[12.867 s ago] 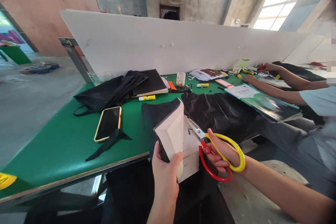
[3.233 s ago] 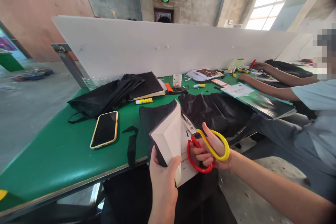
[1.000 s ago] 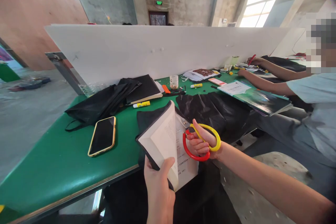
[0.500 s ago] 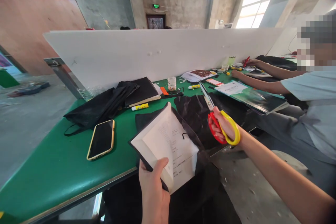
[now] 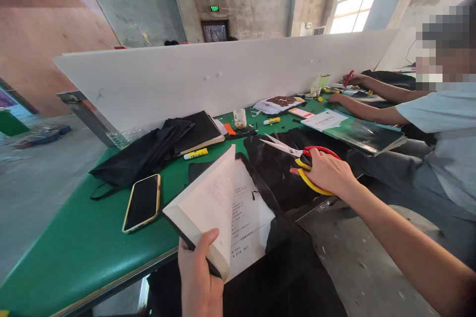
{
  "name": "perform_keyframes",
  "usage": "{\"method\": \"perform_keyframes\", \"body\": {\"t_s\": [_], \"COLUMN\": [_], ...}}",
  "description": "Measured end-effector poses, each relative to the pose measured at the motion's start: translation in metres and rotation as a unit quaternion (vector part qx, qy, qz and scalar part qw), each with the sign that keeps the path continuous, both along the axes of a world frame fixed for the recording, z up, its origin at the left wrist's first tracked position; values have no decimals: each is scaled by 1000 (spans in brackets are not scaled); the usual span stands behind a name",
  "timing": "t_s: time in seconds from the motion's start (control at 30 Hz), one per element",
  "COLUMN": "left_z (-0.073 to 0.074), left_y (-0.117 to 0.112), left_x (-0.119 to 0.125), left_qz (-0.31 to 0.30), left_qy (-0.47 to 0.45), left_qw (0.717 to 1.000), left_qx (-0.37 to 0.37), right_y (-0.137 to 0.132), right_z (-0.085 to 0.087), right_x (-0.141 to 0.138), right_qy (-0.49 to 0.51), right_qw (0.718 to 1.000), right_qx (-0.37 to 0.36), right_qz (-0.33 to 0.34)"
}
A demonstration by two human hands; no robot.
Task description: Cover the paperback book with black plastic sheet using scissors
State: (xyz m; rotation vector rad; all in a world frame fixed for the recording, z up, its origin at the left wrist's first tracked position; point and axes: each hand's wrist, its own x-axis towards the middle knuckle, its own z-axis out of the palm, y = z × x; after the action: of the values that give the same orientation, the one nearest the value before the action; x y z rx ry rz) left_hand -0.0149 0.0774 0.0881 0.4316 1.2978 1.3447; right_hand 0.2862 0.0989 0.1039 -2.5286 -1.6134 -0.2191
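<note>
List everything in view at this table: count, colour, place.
Table: one, green, across view.
Panel: one, white, behind table.
Book: one, white-paged, centre.
Scissors: one, red-yellow, right of book.
Phone: one, black, left.
Fabric: several, black, flanking book.
Notebook: one, black, back left.
Glue sticks: at least two, yellow, beyond book.
Jar: one, clear, midtable.
Item: one, orange, by jar.
Papers: several, white, beyond fabric.
Booklets: uncounted, green, right.
Co-worker: one, pale-sleeved, right.
Left grip: one, bare, on book.
Right grip: one, bare, on scissors.
</note>
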Motion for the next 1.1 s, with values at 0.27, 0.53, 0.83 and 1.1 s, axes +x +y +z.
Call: {"method": "perform_keyframes", "body": {"t_s": [0.27,0.53,0.83,1.1], "left_z": [-7,-11,-5,-7], "left_y": [3,8,21,21], "left_x": [-13,-24,-18,-14], "left_qz": [9,3,79,87], "left_qy": [22,21,4,-3], "left_qw": [999,1000,996,995], "left_qx": [-22,10,52,52], "right_y": [27,55,49,66], "right_z": [-5,-19,-9,-15], "right_x": [-4,-12,-23,-76], "right_qy": [-3,-5,-20,16], "right_qw": [998,999,991,914], "right_qx": [-52,-39,36,35], "right_qz": [-34,-2,126,404]}}
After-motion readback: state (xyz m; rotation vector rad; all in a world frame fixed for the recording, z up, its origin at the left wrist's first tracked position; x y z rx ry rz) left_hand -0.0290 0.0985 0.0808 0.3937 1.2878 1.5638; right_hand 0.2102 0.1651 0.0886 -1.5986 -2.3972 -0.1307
